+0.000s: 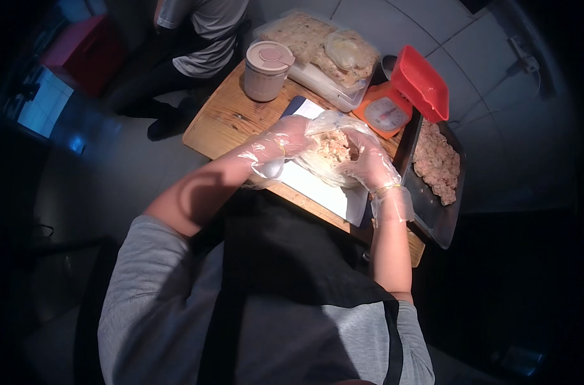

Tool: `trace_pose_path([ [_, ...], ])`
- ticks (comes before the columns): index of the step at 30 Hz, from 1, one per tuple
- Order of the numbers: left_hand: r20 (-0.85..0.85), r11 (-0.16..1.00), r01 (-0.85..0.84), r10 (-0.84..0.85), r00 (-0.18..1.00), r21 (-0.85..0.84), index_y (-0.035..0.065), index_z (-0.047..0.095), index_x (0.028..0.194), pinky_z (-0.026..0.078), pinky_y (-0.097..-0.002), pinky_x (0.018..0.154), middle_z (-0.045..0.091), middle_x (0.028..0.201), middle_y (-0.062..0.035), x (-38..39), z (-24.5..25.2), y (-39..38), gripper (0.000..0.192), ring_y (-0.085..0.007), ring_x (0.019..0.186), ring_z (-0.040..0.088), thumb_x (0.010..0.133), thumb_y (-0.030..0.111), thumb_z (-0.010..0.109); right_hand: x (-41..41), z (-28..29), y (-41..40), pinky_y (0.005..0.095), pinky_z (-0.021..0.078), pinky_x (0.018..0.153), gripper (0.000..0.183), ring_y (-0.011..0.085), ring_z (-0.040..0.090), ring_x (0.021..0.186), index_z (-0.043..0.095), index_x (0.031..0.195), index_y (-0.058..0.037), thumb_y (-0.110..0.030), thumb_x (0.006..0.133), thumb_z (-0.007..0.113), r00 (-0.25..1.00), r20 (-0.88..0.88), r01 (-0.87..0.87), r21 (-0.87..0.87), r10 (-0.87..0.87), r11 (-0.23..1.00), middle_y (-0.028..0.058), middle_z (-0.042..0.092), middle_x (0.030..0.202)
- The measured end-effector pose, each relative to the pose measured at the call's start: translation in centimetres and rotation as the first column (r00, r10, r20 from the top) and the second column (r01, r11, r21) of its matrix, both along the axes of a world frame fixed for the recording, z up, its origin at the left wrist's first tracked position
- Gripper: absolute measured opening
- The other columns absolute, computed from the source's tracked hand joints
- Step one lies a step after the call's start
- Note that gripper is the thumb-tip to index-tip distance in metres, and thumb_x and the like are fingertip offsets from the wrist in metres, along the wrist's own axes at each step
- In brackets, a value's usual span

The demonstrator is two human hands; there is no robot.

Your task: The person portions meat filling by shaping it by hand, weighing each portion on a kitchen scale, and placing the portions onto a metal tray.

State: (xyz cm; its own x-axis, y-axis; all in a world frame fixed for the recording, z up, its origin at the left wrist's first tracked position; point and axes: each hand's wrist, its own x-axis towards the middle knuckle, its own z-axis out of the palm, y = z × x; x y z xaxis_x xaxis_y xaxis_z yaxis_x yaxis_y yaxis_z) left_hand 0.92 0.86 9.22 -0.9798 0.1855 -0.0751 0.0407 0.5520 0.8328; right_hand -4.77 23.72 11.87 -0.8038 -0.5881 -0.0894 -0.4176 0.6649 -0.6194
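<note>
A clear plastic bag [316, 166] with pale minced filling [334, 147] inside its open mouth lies between my hands, above a white sheet [316, 192] on a dark blue board. My left hand [294, 137], in a clear plastic glove, grips the bag's left side. On the other side my right hand [371, 159], gloved too, holds the bag's rim, its fingers partly inside by the filling. An orange kitchen scale [382, 113] with a tilted red pan [419, 82] stands just beyond. More minced filling [436, 161] lies in a dark metal tray [429, 216] at the right.
A lidded cup [267, 72] stands on the wooden table [215, 120] at the back left. Behind the board, filled plastic bags [301, 36] rest on a clear plastic container [328, 89]. Another person [210, 38] is beyond the table, near a red box [82, 53]. A tiled wall borders the back.
</note>
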Motion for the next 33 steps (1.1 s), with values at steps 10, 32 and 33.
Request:
trace_pose_path([
  [10,0.317,0.126,-0.314,-0.004,0.949,0.941,-0.0059,0.045,0.135,0.054,-0.0358,0.096,0.06,0.126,-0.0206,-2.2,-2.8,3.5,0.039,-0.0266,0.106,0.066,0.1,0.008,0.052,-0.6,-0.3,0.5,0.0302,0.044,0.1,0.095,0.02,0.057,0.112,0.046,0.143,-0.0011,0.003,0.054,0.08,0.975,0.205,0.112,-0.122,-0.086,0.986,0.0086,0.058,0.125],
  [32,-0.033,0.512,0.205,-0.324,0.945,0.834,0.006,0.032,0.151,0.042,-0.0346,0.109,0.05,0.141,-0.011,-0.6,-1.4,3.5,0.101,-0.0268,0.13,0.05,0.064,0.005,0.083,-0.9,-3.0,1.3,0.0296,0.0511,0.083,0.058,0.0163,0.063,0.093,0.061,0.118,-0.0074,-0.007,0.062,0.079,0.958,0.185,0.268,-0.311,-0.218,0.912,0.0092,0.067,0.102],
  [33,-0.039,0.51,0.212,-0.329,0.943,0.834,0.006,0.032,0.151,0.042,-0.0346,0.109,0.05,0.141,-0.011,-0.6,-1.1,4.2,0.101,-0.0268,0.13,0.05,0.064,0.005,0.083,-0.8,-3.2,1.3,0.0295,0.0524,0.078,0.055,0.0164,0.065,0.087,0.063,0.115,-0.0064,-0.007,0.062,0.079,0.921,0.274,0.361,-0.324,-0.278,0.875,0.0086,0.068,0.097],
])
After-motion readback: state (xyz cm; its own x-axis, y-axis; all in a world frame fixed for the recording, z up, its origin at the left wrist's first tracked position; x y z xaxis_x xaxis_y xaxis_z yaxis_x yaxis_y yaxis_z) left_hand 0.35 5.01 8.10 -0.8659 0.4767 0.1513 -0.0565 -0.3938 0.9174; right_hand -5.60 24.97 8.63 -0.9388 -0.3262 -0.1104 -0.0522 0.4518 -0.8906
